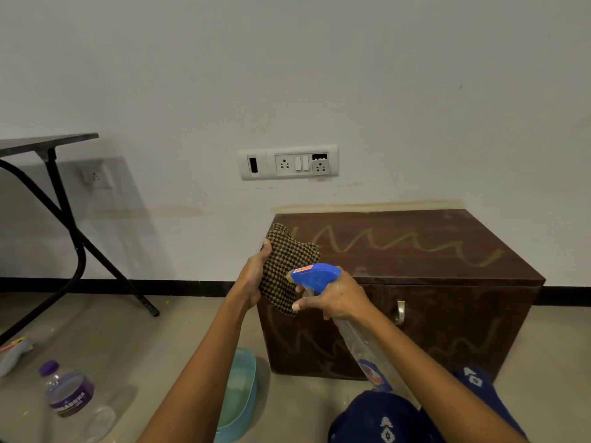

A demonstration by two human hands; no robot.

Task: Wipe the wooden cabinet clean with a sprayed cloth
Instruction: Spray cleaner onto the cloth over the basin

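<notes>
While left hand [252,279] grips cloth [286,266] and right hand [335,298] clasps spray bottle [315,276] before the streaked cabinet [399,276], a mis-aimed nozzle could likely wet the wall [287,75] instead.

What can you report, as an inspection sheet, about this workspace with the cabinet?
Surface: wooden cabinet top and front bear pale zigzag marks.
Job's things: checked cloth and blue-headed spray bottle, both held before the cabinet.
Clutter: water bottle, pale blue basin and a rag on the floor.
Grips: left hand holds the cloth; right hand grips the spray bottle, nozzle toward the cloth.
Cables: nothing seen.
Surroundings: white wall with socket panel; folding table at left.
</notes>
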